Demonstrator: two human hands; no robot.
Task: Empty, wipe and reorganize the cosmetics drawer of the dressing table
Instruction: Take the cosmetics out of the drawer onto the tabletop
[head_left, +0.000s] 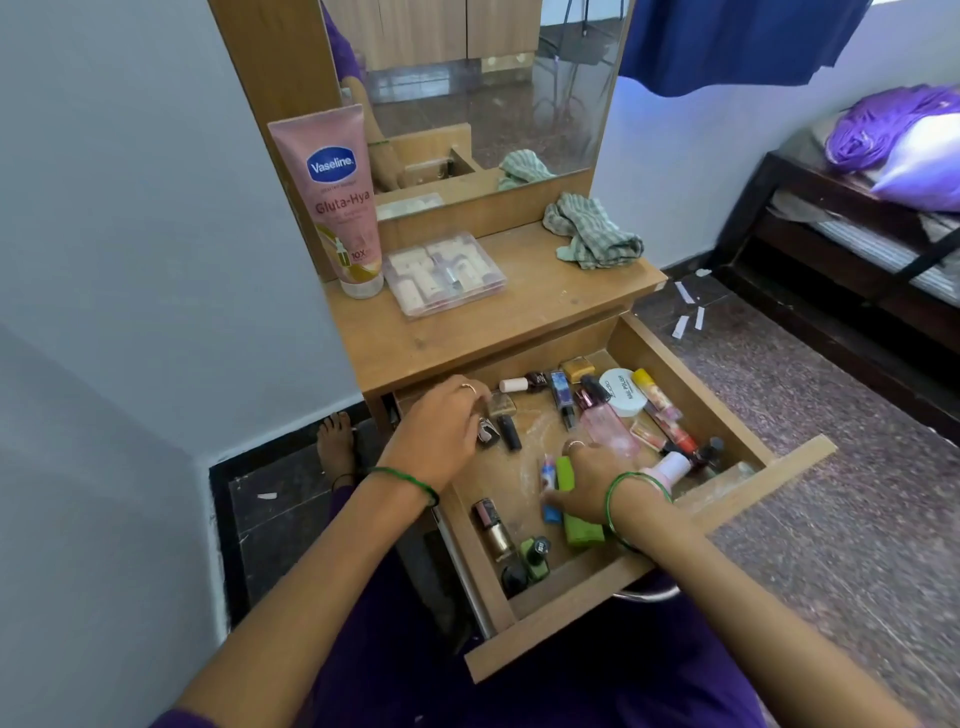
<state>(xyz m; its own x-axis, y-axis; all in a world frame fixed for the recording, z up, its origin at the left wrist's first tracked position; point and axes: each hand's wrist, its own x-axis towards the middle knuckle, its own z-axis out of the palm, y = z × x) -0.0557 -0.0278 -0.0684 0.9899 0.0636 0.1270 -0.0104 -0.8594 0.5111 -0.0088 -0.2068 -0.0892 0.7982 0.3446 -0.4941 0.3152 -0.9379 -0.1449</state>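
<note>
The wooden drawer (587, 587) is pulled out, with several nail polish bottles, tubes and a white nail polish remover jar (622, 392) scattered inside. My left hand (441, 431) reaches into the drawer's back left corner, fingers curled round a small dark bottle (487, 431). My right hand (592, 480) lies in the drawer's middle, gripping a green tube (576, 512) and a small blue-and-white item (548, 475). On the tabletop (530, 312) stand a pink Vaseline tube (337, 197) and a clear plastic box (445, 274). A green checked cloth (589, 231) lies at the back right.
A mirror (478, 88) rises behind the tabletop. The wall is close on the left. A bed (857, 228) with purple bedding stands at the right. Paper scraps (685, 306) lie on the floor. My bare foot (336, 441) rests left of the table.
</note>
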